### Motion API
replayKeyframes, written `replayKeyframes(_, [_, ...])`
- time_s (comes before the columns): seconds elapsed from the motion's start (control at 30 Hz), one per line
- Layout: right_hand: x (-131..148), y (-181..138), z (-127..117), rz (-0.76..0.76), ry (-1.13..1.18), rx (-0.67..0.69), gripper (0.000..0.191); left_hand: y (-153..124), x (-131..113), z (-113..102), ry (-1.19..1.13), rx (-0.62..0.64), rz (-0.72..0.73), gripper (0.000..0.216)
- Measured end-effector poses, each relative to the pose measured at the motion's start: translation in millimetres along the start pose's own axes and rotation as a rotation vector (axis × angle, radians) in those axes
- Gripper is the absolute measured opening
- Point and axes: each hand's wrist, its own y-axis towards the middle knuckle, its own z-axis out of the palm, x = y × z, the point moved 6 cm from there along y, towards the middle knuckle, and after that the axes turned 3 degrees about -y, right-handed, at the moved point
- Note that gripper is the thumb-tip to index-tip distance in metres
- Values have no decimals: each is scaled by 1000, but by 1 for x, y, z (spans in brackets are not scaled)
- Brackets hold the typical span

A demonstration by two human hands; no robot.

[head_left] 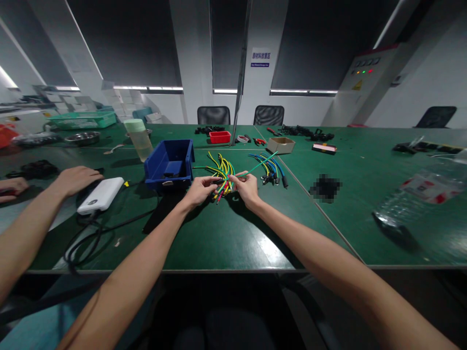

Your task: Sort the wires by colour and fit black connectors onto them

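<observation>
My left hand (200, 191) is closed in a pinch on a wire with a dark end, just above a bundle of yellow and green wires (223, 167) on the table. Thumb and fingertips of my right hand (247, 189) are pressed together round a green wire (260, 164), whose free end sticks up to the right. Red and pink wire tips show between the hands; where the wires meet is partly hidden by my fingers. To the right lies a second bunch of blue and yellow wires (273, 167) with black connectors.
A blue bin (169, 184) stands left of my hands, near a white power bank (100, 195) with a black cable. Another person's hand (78, 181) rests farther left. Behind are a red tray (220, 137) and a cardboard box (280, 146). A plastic bottle (419, 194) lies right.
</observation>
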Motion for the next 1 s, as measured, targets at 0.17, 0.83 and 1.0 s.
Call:
replayKeyframes(0.17, [3, 0, 1, -24, 6, 14, 33, 1, 2, 0, -26, 19, 10, 47])
replayKeyframes(0.83, [15, -13, 21, -130, -313, 387, 45, -7, -2, 8, -50, 92, -44, 40])
replayKeyframes(1.0, [20, -14, 17, -196, -368, 294, 44, -10, 0, 13, -39, 116, -118, 43])
